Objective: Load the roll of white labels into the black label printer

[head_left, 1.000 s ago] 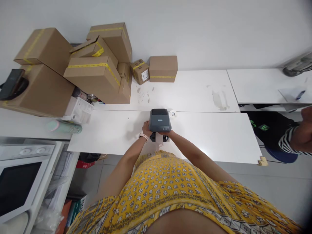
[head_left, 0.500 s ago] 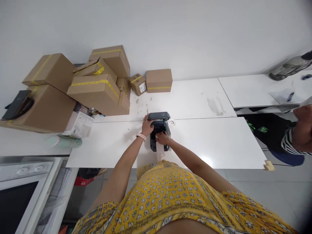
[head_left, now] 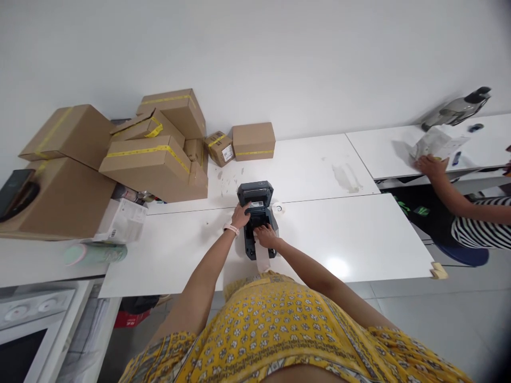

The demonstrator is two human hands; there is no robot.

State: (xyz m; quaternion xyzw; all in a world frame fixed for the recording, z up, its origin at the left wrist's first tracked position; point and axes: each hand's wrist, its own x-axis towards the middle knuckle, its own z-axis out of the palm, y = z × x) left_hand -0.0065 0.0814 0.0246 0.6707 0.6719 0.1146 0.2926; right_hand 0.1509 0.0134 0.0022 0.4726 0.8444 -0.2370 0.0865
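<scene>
A dark grey label printer (head_left: 255, 192) stands on the white table (head_left: 351, 229) with its lid tipped up and back. My left hand (head_left: 240, 215), with a pale watch at the wrist, grips the printer's left side, fingers reaching into the open bay. My right hand (head_left: 265, 235) is curled over the front of the bay, pinching the white label strip (head_left: 262, 259) that hangs out toward me.
Taped cardboard boxes (head_left: 147, 159) are piled at the back left, with a small box (head_left: 253, 141) by the wall. A small white ring (head_left: 278, 208) lies beside the printer. A green bottle (head_left: 93, 254) lies at the left. Another person's arm (head_left: 447, 189) reaches over the right-hand table.
The printer's lid went from shut to open and tipped back. My hands moved from its front corners into the open bay. The other person's hand reached out onto the right-hand table.
</scene>
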